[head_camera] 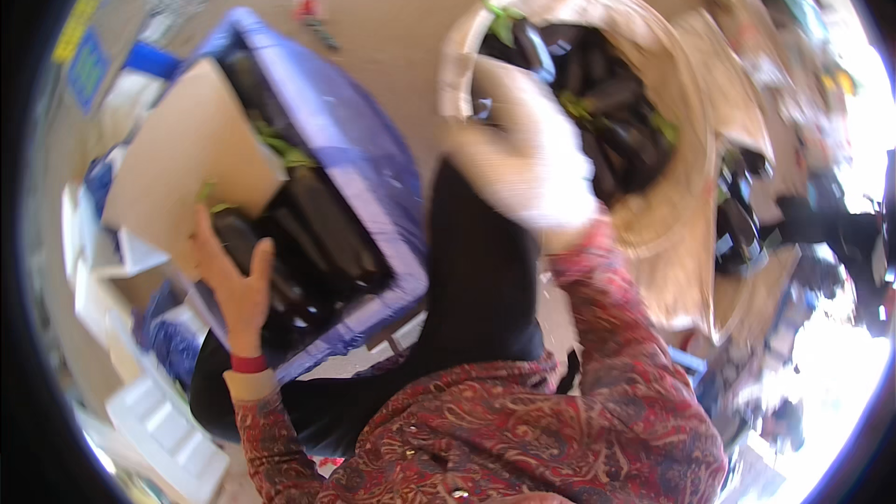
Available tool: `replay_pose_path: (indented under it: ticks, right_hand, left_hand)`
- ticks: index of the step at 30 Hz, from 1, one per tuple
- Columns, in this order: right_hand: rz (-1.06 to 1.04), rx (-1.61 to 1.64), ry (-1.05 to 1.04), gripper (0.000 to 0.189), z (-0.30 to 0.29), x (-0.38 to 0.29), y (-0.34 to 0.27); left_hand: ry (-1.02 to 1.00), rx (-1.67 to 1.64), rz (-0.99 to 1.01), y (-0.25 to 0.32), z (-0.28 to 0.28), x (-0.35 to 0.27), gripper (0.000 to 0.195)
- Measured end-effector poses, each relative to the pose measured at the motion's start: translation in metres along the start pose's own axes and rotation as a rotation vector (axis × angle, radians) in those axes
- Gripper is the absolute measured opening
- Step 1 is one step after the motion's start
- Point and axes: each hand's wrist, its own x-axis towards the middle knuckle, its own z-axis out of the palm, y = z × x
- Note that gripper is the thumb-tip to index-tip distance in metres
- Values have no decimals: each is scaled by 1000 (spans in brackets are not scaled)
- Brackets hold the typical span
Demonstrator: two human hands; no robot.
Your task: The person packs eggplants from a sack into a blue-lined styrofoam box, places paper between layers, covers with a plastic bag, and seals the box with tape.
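My left hand [234, 280], bare with a red band at the wrist, is over a box [413, 273] lined with purple plastic. Its thumb and fingers are spread at the near end of an eggplant [234, 234]. Several dark eggplants [336, 224] lie side by side in that box, partly under a tan cardboard sheet [189, 133]. Blurred by motion, my right hand [532, 147] wears a white glove and reaches over the rim of a round basket [672, 49]. Loose eggplants [623, 133] fill the basket. Whether the gloved fingers hold one is unclear.
Brown sheeting [672, 280] hangs beside the basket, with more eggplants [735, 231] to its right. White foam pieces [164, 434] lie at the lower left. A small red and dark object [315, 17] rests on the brown floor [392, 7]. My black-trousered leg [483, 280] extends between box and basket.
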Motion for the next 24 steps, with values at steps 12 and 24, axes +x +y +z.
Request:
replay_pose_path:
  ticks: [12, 24]
  right_hand:
    - [502, -1033, -434, 96, -73, -38, 344]
    - [594, -1266, -778, 82, -68, 34, 386]
  left_hand:
    - [145, 207, -336, -4, -93, -68, 100]
    - [221, 291, -425, -21, -100, -128, 80]
